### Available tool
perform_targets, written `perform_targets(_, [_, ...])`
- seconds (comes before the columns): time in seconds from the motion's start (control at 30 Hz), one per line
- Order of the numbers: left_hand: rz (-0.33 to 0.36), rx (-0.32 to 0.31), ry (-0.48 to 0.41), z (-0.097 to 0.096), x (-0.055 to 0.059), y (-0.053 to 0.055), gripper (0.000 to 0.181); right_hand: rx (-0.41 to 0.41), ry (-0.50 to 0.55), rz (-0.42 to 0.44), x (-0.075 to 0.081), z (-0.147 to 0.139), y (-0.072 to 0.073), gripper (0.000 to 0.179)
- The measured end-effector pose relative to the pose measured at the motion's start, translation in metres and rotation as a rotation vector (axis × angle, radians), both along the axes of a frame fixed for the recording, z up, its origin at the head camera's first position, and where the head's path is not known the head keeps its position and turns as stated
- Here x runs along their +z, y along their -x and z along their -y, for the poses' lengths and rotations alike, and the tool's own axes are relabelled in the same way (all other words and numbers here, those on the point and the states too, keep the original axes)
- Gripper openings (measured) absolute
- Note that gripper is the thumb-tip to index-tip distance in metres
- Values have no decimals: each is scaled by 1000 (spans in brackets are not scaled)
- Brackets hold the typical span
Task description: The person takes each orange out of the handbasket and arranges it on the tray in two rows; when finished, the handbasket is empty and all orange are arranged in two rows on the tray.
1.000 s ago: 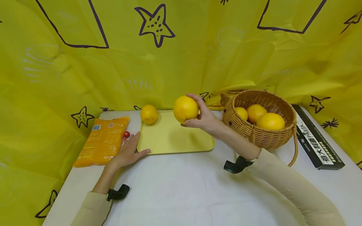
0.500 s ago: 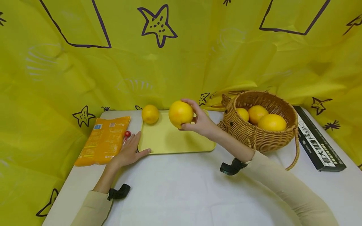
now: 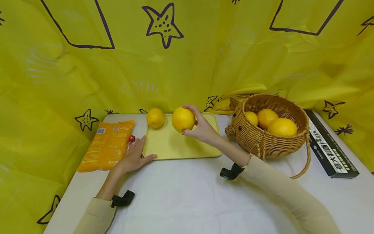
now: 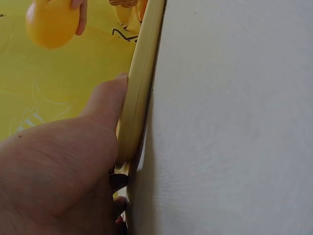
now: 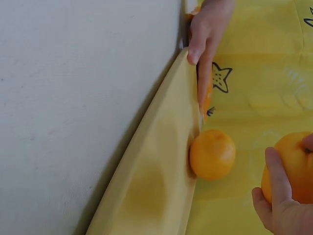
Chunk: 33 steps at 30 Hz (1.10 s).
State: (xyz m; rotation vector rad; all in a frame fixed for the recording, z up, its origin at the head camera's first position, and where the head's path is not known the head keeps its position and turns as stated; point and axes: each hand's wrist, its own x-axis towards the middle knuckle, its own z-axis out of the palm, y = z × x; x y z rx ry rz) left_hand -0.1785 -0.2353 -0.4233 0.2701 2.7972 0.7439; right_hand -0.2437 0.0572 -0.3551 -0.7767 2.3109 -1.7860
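Note:
My right hand (image 3: pixel 203 131) grips an orange (image 3: pixel 182 119) with thumb and fingers spread around it. The fruit hangs over the pale yellow tray (image 3: pixel 175 146), and the right wrist view shows the gap between this orange (image 5: pixel 288 169) and the tray. Another orange (image 3: pixel 155 118) sits at the tray's back left corner. My left hand (image 3: pixel 132 158) lies with fairly straight fingers along the tray's left side, its thumb at the front left corner. In the left wrist view that thumb (image 4: pixel 105 100) touches the tray's rim (image 4: pixel 139 93).
On the right, a wicker basket (image 3: pixel 280 146) with an animal face holds several oranges (image 3: pixel 281 126). Beyond it lies a dark pasta box (image 3: pixel 333 146). An orange packet (image 3: pixel 106 146) and a red lollipop (image 3: pixel 131 138) are by my left hand. Yellow patterned cloth (image 3: pixel 187 65) hangs behind.
My right hand has carried the orange a little to the left and lower over the tray. My left hand stays at the tray's corner.

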Motion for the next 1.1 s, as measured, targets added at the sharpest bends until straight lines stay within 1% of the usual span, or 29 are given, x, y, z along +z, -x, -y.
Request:
perform_targets(0.1, [-1, 1, 1, 0, 1, -1, 101, 2, 18, 15, -2, 4, 3, 82])
perform_targets(0.3, [9, 9, -12, -1, 1, -3, 100, -37, 35, 130, -7, 12, 13, 84])
perform_targets(0.37, [10, 7, -8, -1, 1, -4, 100, -25, 57, 179, -8, 16, 19, 84])
perform_targets(0.4, [10, 6, -5, -1, 2, -4, 100, -16, 51, 184, -8, 17, 23, 84])
perform_targets(0.5, [6, 4, 3, 0, 3, -3, 101, 25, 18, 176, -7, 21, 38, 83])
perform_targets(0.6, [3, 6, 12, 2, 4, -2, 101, 50, -47, 113, -6, 24, 56, 82])
perform_targets(0.67, [0, 6, 13, 2, 4, -2, 101, 66, -54, 107, -6, 27, 67, 83])
perform_targets(0.77, [-7, 1, 7, 2, 4, -1, 101, 84, -44, 127, -10, 28, 82, 83])
perform_targets(0.83, [-12, -3, -4, 1, 4, -1, 101, 88, -50, 145, -15, 27, 89, 83])
perform_targets(0.9, [-12, -6, -8, 0, 3, -2, 100, 82, -80, 144, -21, 27, 93, 82])
perform_targets(1.1, [-22, -3, -12, -1, 2, 0, 98, 101, -180, 103, -36, 30, 103, 80])
